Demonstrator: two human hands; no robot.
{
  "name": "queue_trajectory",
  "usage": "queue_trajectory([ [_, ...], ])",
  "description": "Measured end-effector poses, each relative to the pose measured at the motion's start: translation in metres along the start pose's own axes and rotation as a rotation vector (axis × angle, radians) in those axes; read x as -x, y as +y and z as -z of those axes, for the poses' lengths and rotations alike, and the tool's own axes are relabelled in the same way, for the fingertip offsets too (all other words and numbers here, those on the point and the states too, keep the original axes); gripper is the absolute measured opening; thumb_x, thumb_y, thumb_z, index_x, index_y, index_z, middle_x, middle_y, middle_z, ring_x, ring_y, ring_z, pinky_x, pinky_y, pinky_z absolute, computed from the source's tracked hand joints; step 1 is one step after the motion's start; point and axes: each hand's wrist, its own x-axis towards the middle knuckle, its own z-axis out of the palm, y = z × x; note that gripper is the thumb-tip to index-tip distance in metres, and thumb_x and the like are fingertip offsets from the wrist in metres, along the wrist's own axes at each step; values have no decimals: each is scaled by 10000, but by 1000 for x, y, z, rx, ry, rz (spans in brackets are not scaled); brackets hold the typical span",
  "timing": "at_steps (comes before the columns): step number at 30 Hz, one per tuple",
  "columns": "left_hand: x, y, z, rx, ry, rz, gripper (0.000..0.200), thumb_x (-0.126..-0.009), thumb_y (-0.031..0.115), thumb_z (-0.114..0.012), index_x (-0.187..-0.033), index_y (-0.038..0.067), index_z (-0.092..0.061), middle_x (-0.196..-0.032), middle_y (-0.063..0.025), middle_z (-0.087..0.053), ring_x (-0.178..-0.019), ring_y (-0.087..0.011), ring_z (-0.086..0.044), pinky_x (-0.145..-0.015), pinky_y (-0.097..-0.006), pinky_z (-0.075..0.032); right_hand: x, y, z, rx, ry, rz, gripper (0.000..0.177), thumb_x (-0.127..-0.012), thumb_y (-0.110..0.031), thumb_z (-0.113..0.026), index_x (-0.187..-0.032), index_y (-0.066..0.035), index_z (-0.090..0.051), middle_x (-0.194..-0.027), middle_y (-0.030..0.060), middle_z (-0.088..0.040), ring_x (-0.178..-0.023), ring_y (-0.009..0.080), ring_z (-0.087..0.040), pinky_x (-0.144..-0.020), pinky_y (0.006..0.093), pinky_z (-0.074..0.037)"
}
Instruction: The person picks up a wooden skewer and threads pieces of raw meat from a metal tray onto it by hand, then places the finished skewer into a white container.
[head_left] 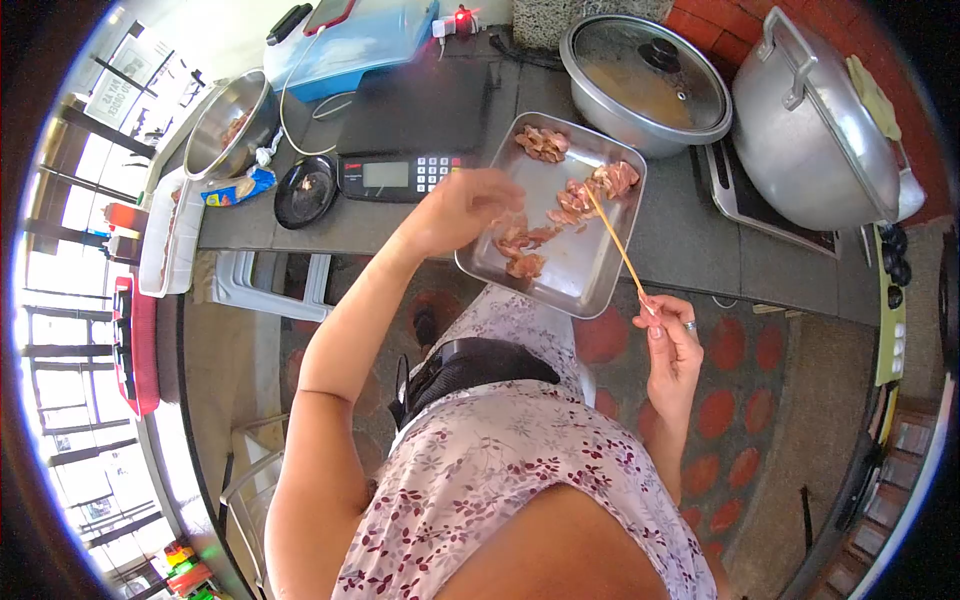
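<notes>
My right hand (668, 335) pinches the near end of a thin wooden skewer (615, 240). The skewer's far tip reaches the raw meat pieces (572, 200) lying in a steel tray (590, 275) on the grey counter. My left hand (465, 205) hovers at the tray's left edge, fingers bent over the meat near the front pieces (520, 245). Whether it holds a piece I cannot tell.
A digital scale (400, 140) stands left of the tray. Beside it are a small black dish (305, 190) and a steel bowl (230, 125). Behind the tray sit a lidded pot (645, 85) and a large aluminium pot (815, 120). A blue box (350, 45) is at the back.
</notes>
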Motion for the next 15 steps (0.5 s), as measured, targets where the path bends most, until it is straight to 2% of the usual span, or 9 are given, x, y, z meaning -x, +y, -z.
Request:
queue_trajectory([
  [3,-1,12,0,-68,66,6,281,-781,-54,-530,-1054,-51,-598,-1002,-123,-659,-976,-169,-620,-834,-288,-492,2,1,2,8,3,-6,157,-926,-40,-508,-998,26,-631,-1078,131,-557,-874,190,-608,-778,300,-500],
  [5,-2,15,-5,58,49,29,308,-828,-99,-494,-1127,-55,-552,-1036,-126,-652,-957,-128,-617,-818,-257,-494,3,3,4,10,6,-5,155,-927,-43,-507,-990,25,-631,-1077,130,-557,-877,190,-605,-774,298,-496],
  [8,0,27,-12,169,33,142,272,-832,-68,-546,-1103,-67,-561,-1088,-144,-638,-970,-153,-626,-837,-265,-500,6,6,7,49,1,-12,154,-930,-61,-507,-973,20,-631,-1015,122,-579,-881,179,-600,-764,277,-482],
  [10,-4,9,-16,208,63,93,238,-841,-39,-567,-1079,-58,-572,-1094,-146,-637,-967,-163,-632,-828,-267,-511,6,10,10,167,-59,60,167,-940,-93,-500,-956,6,-634,-847,82,-610,-785,138,-600,-698,253,-473],
  [11,-5,2,-17,248,99,45,207,-851,-11,-588,-1055,-48,-583,-1100,-147,-636,-964,-173,-637,-820,-269,-521,8,6,9,168,-57,62,167,-940,-93,-500,-956,6,-634,-847,82,-610,-785,138,-600,-698,253,-473],
  [12,-6,2,-19,248,98,43,207,-851,-11,-588,-1055,-48,-583,-1100,-147,-636,-964,-173,-637,-820,-269,-521,11,-2,6,92,-65,-142,172,-942,-105,-499,-948,-2,-637,-787,65,-619,-723,126,-591,-661,256,-470],
  [13,-5,3,-24,392,130,144,170,-870,26,-586,-1028,-37,-589,-1081,-144,-639,-937,-178,-643,-801,-270,-530,14,-7,5,15,-73,-345,178,-944,-116,-498,-941,-10,-640,-727,48,-628,-662,114,-582,-625,259,-467],
  [14,-5,3,-28,537,163,247,143,-890,63,-583,-1002,-26,-595,-1062,-141,-643,-910,-182,-650,-783,-271,-540,16,-7,5,75,-118,-362,182,-944,-129,-498,-932,-15,-640,-718,50,-648,-567,105,-551,-547,272,-444],
  [15,-6,1,-32,538,164,245,143,-890,63,-583,-1002,-26,-595,-1062,-141,-643,-910,-182,-650,-783,-271,-540,16,-6,3,76,-119,-360,182,-944,-129,-498,-932,-15,-640,-718,50,-648,-567,105,-551,-547,272,-444],
])
